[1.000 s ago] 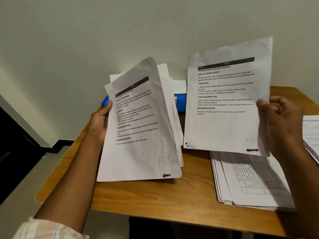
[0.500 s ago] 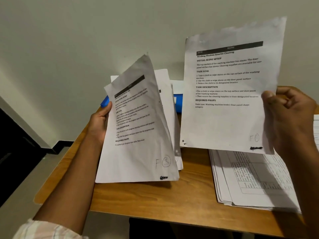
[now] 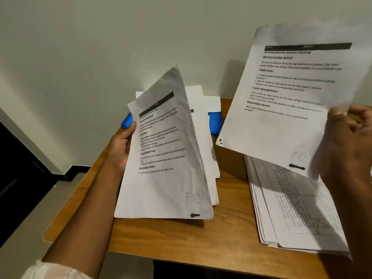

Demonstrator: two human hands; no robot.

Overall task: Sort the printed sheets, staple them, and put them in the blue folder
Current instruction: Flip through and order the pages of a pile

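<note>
My left hand (image 3: 120, 146) grips a bundle of several printed sheets (image 3: 161, 158) by its left edge, held upright with its lower edge near the wooden table. The front sheet has a handwritten "F" and a circled number near its bottom. My right hand (image 3: 350, 141) pinches a single printed sheet (image 3: 287, 97) by its right edge, raised and tilted at the upper right, blurred by motion. A blue folder (image 3: 214, 121) lies flat at the back of the table, mostly hidden behind the bundle.
A stack of printed sheets with tables (image 3: 291, 208) lies on the table's right side, below the raised sheet. The wooden table (image 3: 181, 238) has a rounded front-left corner. A pale wall stands close behind it. Dark floor shows on the left.
My right hand has lifted the single sheet up and to the right, and tilted it. The bundle in my left hand has stayed almost still.
</note>
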